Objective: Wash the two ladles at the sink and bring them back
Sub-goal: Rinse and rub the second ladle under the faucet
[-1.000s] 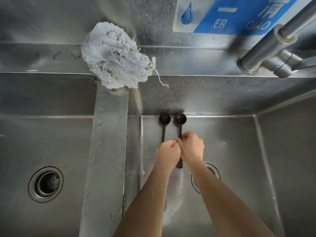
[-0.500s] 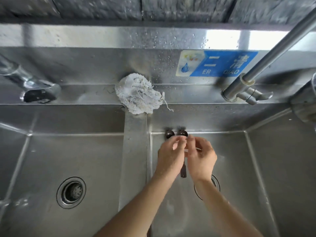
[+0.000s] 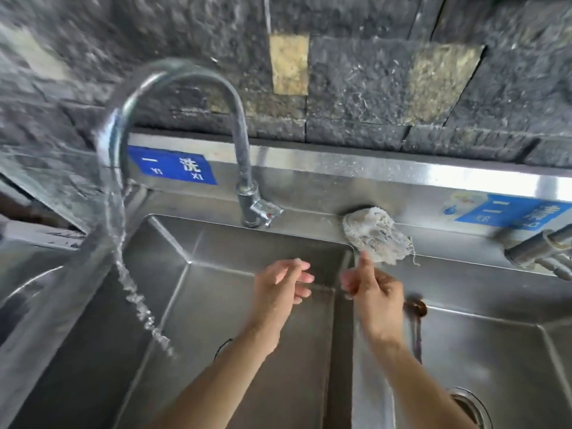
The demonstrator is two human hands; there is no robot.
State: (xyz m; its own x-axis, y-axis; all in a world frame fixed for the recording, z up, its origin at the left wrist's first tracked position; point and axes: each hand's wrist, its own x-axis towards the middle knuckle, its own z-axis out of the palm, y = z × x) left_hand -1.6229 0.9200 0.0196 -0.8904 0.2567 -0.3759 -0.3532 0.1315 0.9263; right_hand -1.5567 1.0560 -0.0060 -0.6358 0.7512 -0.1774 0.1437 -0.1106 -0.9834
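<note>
Hands over sink [image 3: 216, 243], one ladle [image 3: 416, 308] lying in right basin.
Left hand [image 3: 280, 287] fingers loose, spread; right hand [image 3: 376, 300] curled, thumb up, gripping nothing. Ladle dark brown, small round bowl, thin handle, blurred.

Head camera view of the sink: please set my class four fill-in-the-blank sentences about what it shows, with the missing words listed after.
1. Water from the curved faucet falls to the ___ of the divider.
2. The sign behind the faucet is ___ in colour.
3. The dark ladle lies to the ___ of the divider.
4. The left hand holds ___.

Missing words: left; blue; right; nothing.
</note>
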